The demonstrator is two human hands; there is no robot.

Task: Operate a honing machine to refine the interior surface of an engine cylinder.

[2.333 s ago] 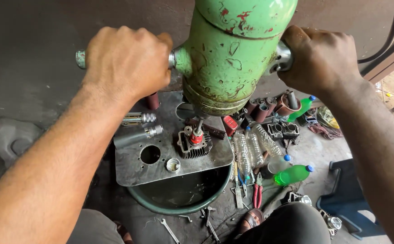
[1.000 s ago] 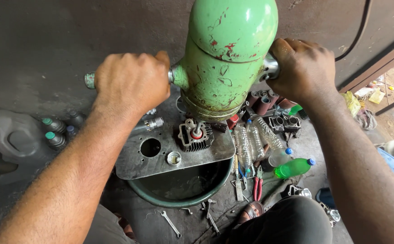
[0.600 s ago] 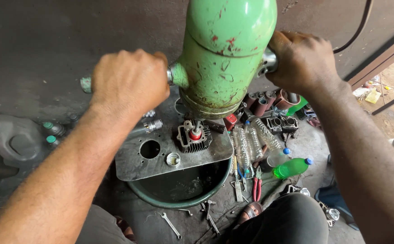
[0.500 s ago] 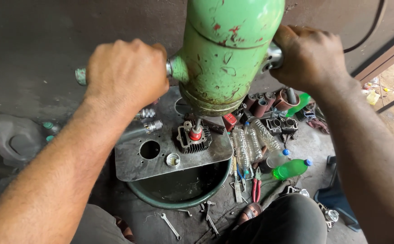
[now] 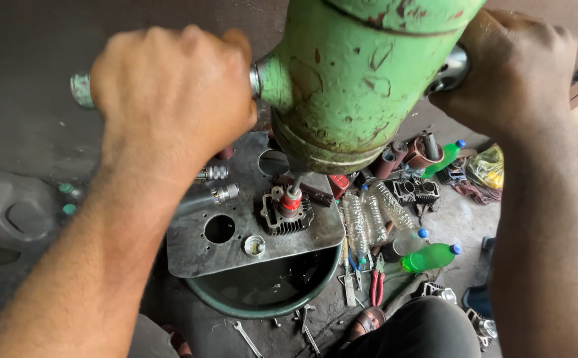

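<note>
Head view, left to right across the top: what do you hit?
Left hand closed on the left handle → green machine body → right hand closed on the right handle → yellow bag.

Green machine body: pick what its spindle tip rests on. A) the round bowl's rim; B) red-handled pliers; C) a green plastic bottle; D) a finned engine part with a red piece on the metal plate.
D: the thin spindle under the green machine body comes down onto the red piece on the finned engine part, which sits on the metal plate.
</note>
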